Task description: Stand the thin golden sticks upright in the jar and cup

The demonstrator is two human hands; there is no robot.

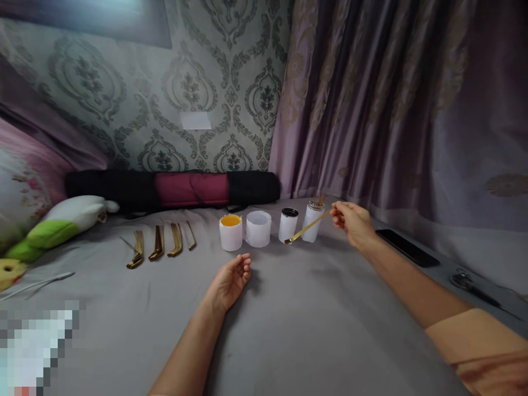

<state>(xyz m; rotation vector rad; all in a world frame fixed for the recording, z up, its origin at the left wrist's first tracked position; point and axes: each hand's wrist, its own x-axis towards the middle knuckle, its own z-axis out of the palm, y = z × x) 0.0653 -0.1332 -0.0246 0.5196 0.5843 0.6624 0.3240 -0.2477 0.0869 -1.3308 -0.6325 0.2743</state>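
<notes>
My right hand (351,221) pinches the end of a thin gold stick (307,227), whose spoon-like tip hangs just in front of two small white jars. One of these, a dark-rimmed jar (287,225), stands left of a tall jar (312,220) holding brown sticks. Further left stand a white cup of orange paste (230,232) and an empty-looking white cup (258,228). My left hand (231,279) rests on the grey bed sheet (305,324) below the orange cup, fingers loosely curled, holding nothing.
Several gold bent tools (159,245) lie in a row at the left. A black and maroon roll (173,188) lies along the patterned wall. A plush toy (61,223) and pillow sit far left. A black phone (406,247) and scissors (474,286) lie at the right by the curtain.
</notes>
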